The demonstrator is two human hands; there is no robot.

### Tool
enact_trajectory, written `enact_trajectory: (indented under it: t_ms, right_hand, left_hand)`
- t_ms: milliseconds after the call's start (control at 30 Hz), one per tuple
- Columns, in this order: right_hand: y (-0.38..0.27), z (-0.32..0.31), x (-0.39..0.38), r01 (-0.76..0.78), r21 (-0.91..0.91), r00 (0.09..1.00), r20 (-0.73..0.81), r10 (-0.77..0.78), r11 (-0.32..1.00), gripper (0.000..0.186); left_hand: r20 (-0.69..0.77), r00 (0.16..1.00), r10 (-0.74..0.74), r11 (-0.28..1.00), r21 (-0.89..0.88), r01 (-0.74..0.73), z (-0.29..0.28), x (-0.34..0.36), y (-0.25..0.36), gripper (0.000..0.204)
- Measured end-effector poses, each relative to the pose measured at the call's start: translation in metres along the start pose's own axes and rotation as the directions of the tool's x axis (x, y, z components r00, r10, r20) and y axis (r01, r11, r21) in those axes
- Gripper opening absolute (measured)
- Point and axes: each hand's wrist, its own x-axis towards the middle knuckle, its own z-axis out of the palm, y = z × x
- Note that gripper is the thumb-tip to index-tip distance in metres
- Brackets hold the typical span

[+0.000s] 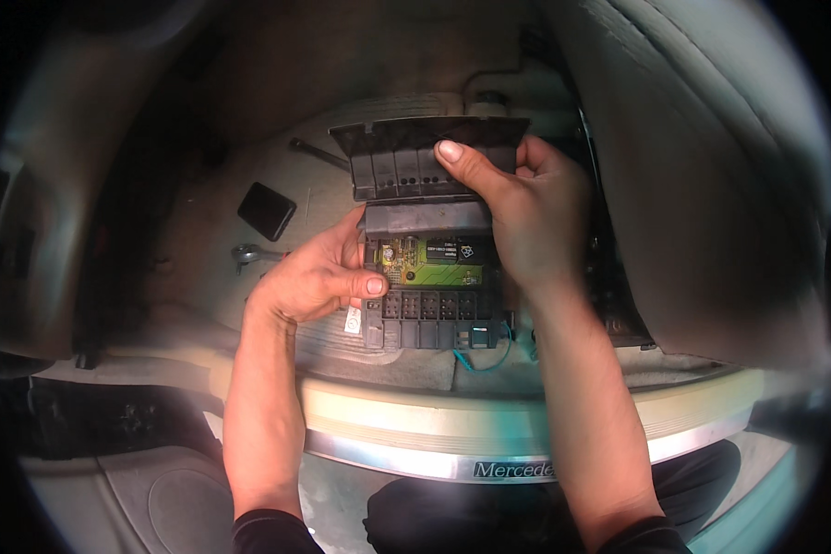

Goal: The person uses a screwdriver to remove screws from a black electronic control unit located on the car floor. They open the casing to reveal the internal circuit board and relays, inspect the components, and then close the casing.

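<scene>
My left hand (319,277) is closed on the left side of a dark plastic housing (425,330), with the thumb on its edge. Inside the housing shows a green circuit board (452,275) above a row of square sockets. My right hand (540,208) is closed on the black cover (392,162), raised over the board, with the thumb across its ribbed face and the other fingers behind it. A thin teal wire (478,367) loops below the housing's lower right.
A car footwell surrounds the housing. On its floor mat (212,295) lie a black rectangular object (266,209), a ratchet (247,255) and a long dark tool (319,154). A pale door sill with a metal strip (379,441) runs across the lower view, and dark trim (702,212) rises at the right.
</scene>
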Motion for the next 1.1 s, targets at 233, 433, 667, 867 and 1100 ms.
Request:
enact_trajectory:
  t_ms: [233,433,667,867,1100]
  right_hand:
    - [-0.002,-0.002,0.002,0.014,-0.03,0.999,0.032,-0.013,0.999,0.023]
    - [0.0,-0.003,0.005,-0.006,-0.042,0.997,0.074,0.009,0.999,0.023]
    - [0.0,-0.004,0.008,-0.07,-0.015,0.993,0.093,0.072,0.997,0.022]
    - [-0.003,-0.002,0.006,-0.121,0.03,0.99,0.079,0.118,0.992,0.024]
    - [0.0,-0.005,0.008,-0.181,0.032,0.983,0.036,0.18,0.983,0.029]
  left_hand:
    - [0.016,1.0,0.004,1.0,0.002,-0.004,0.004,0.002,0.0,0.101]
    - [0.031,0.999,0.017,1.0,-0.006,-0.017,-0.006,0.0,-0.006,0.084]
    - [0.092,0.996,0.011,0.998,-0.062,-0.005,-0.012,0.003,-0.011,0.052]
    - [0.121,0.993,0.012,0.997,-0.076,-0.003,-0.016,0.005,-0.015,0.046]
    - [0.118,0.989,-0.088,0.988,-0.115,0.101,-0.022,0.006,-0.017,0.074]
